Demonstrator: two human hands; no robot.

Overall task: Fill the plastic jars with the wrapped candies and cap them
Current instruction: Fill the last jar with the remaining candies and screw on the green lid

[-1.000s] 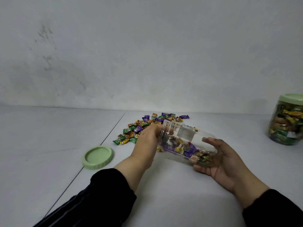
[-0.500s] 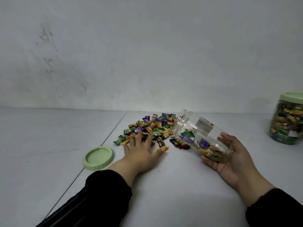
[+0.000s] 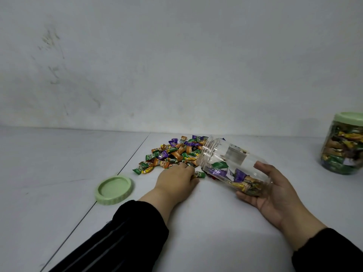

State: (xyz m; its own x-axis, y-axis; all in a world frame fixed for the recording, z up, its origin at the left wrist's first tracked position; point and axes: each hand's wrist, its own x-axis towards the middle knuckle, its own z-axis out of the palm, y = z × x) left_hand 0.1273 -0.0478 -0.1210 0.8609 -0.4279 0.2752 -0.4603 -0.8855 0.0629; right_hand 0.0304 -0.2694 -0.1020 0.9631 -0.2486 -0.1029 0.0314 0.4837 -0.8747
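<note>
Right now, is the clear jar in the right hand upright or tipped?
Tipped. The clear jar lies slanted in the right hand, uncapped mouth toward the candy pile, with a few candies settled at its low end.

Plain pale grey plaster wall (image 3: 176, 55), matte, filling the upper half of the view; dark scuffs and smudges on the left part. Smooth white tabletop (image 3: 206, 232) below, meeting the wall along a straight horizontal line. Thin dark seam (image 3: 110, 185) running diagonally between two table panels. Soft, even lighting; faint shadows only.
</note>
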